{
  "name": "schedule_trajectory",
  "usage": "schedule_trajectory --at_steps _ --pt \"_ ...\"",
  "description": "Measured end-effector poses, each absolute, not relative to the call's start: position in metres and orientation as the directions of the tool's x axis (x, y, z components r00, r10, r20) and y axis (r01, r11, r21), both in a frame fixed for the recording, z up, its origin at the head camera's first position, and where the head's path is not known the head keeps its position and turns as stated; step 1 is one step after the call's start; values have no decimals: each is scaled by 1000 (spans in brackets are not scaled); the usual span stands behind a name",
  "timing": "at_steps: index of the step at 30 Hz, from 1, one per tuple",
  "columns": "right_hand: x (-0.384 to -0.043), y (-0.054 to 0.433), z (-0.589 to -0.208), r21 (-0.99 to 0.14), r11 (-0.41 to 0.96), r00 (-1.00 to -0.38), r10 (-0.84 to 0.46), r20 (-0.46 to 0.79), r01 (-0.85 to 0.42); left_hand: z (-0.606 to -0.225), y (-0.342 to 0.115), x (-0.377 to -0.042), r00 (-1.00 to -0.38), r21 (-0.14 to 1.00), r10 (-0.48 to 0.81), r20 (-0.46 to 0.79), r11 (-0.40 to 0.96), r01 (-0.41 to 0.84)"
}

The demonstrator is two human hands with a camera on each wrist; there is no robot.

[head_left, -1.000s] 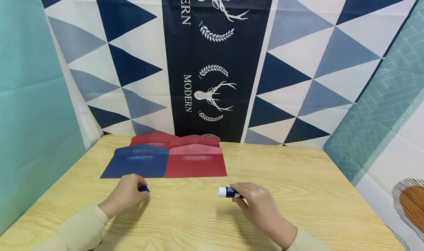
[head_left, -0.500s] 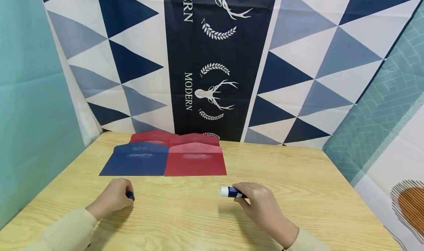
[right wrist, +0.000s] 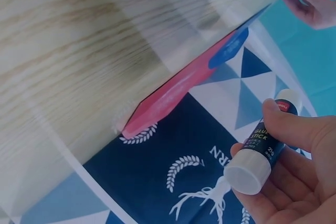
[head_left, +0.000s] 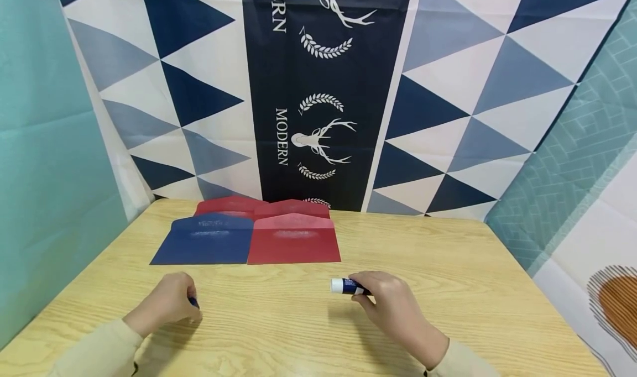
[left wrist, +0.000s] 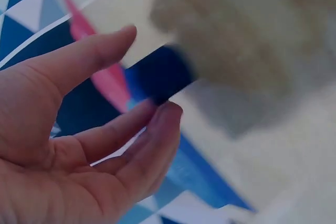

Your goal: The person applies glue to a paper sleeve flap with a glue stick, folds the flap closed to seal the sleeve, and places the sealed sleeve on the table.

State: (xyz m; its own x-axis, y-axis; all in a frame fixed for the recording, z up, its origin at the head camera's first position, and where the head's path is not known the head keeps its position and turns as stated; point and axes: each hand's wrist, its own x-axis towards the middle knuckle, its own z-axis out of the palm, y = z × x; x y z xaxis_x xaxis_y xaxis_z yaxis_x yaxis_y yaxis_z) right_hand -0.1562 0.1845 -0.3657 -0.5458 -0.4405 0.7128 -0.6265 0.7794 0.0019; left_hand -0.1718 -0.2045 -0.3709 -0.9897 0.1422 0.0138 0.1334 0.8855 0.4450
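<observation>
My right hand point(head_left: 393, 305) grips a glue stick point(head_left: 343, 286) by its dark labelled body, held level above the table. Its white end points left; the right wrist view shows the label on the glue stick point(right wrist: 262, 135). Over at the left, my left hand point(head_left: 166, 299) is low at the table, beside a small dark blue cap point(head_left: 193, 302). In the left wrist view the thumb stands apart from the cap point(left wrist: 161, 73), while the other fingertips are at its side. Ahead lie a blue envelope point(head_left: 201, 247) and a red envelope point(head_left: 294, 248), flaps up, with whitish smears.
Behind the front pair lie two more red envelopes, a left one point(head_left: 231, 205) and a right one point(head_left: 292, 207). The wooden table point(head_left: 413, 244) ends at a patterned cloth point(head_left: 318, 117) at the back. A teal cloth point(head_left: 55, 145) hangs at the left.
My left hand has moved left and toward me with the cap, and down to the table. The right hand with the glue stick has hardly moved.
</observation>
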Motion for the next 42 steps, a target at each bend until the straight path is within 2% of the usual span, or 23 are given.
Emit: schedule_trajectory --at_steps 3,6,9,12,15,18,22,27,33,37,42 --pt "-157 185 -365 -10 773 -552 -444 706 -634 -354 -194 -176 -987 442 156 43 883 159" --pt "-158 185 -363 -23 769 -561 -445 698 -639 -335 -171 -180 -971 432 187 152 871 235" --pt "-159 184 -361 -28 766 -564 -447 694 -642 -324 -140 -181 -923 439 250 294 822 362" --pt "-159 181 -359 -31 756 -560 -456 692 -654 -319 -108 -179 -858 445 345 381 745 497" --pt "-158 177 -357 -45 742 -560 -463 688 -669 -320 -81 -177 -803 477 447 395 646 595" --pt "-157 172 -354 -67 725 -563 -469 681 -685 -323 -59 -176 -771 522 512 379 570 635" --pt "-155 166 -351 -82 698 -549 -480 684 -711 -333 -42 -176 -774 625 531 346 485 612" --pt "-152 162 -349 -84 693 -548 -483 683 -716 -342 -35 -175 -828 775 466 312 379 505" --pt "-152 162 -347 -113 675 -567 -503 652 -729 -345 -38 -175 -869 862 412 274 296 412" --pt "-154 165 -342 -198 649 -620 -524 583 -734 -345 -43 -174 -883 883 389 262 273 382" --pt "-157 174 -334 -356 624 -707 -506 494 -696 -345 -49 -174 -907 912 345 242 238 334"
